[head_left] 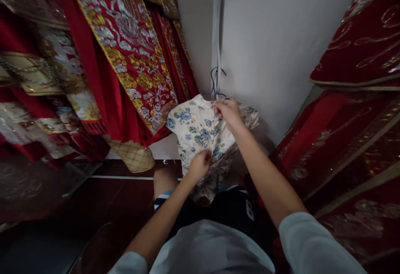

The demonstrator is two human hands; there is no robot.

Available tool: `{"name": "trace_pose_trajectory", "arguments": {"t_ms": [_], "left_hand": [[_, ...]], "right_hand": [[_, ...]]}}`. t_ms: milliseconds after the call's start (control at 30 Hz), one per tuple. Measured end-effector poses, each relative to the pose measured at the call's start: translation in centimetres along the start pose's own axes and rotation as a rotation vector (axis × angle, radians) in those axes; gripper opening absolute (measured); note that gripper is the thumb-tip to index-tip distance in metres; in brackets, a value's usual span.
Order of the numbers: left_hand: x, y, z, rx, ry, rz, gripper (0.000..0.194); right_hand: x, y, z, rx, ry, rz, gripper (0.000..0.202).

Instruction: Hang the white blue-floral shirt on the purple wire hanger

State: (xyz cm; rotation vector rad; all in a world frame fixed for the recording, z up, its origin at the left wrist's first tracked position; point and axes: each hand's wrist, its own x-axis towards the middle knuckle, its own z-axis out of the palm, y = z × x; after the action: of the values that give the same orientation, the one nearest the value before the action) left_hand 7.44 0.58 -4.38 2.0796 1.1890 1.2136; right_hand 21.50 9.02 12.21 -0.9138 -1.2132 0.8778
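Cloth garment [200, 130], blue-flowered, on thin, hook-topped purple hanger [213, 85]

On my feed, a red gown [137, 53] with gold and silver floral embroidery hangs at the left, a gold quilted cloth [133, 156] below its hem. I see 1 pale strip [219, 28] running down the white wall [275, 28]. More red embroidered fabric [359, 51] fills my right side; a metal rail [125, 177] crosses near the dark red floor [115, 197].

One floral garment [203, 130], one purple hanger [213, 83], two bare-hand grips [199, 165]; several red embroidered garments [134, 53], exact count unclear.
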Motion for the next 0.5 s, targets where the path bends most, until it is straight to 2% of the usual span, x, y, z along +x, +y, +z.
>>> {"name": "trace_pose_trajectory", "arguments": {"t_ms": [100, 167, 233, 267, 367, 433, 500], "left_hand": [[3.0, 1.5, -2.1, 0.028, 0.096, 0.102, 0.017], [6.0, 3.4, -4.1, 0.042, 0.226, 0.203, 0.028], [9.2, 5.4, -6.0, 0.058, 0.291, 0.321, 0.034], [10.7, 6.3, -6.7, 0.087, 0.298, 0.373, 0.032], [14.0, 8.4, -7.8, 0.245, 0.207, 0.444, 0.02], [14.9, 9.4, -8.0, 0.323, 0.196, 0.45, 0.016], [15.0, 9.9, -8.2, 0.324, 0.271, 0.452, 0.014]], "right_hand": [[-0.9, 0.8, -0.1, -0.059, 0.002, -0.121, 0.012], [-1.4, 1.1, -0.3, -0.082, -0.016, -0.157, 0.012], [-1.5, 1.1, -0.6, -0.11, -0.043, -0.206, 0.014], [-1.5, 1.1, -0.8, -0.128, -0.056, -0.234, 0.015], [-1.0, 1.1, -1.2, -0.189, -0.066, -0.309, 0.017], [-0.7, 1.7, -1.4, -0.238, -0.027, -0.332, 0.016], [-0.8, 3.0, -1.5, -0.312, 0.028, -0.309, 0.015]]}}
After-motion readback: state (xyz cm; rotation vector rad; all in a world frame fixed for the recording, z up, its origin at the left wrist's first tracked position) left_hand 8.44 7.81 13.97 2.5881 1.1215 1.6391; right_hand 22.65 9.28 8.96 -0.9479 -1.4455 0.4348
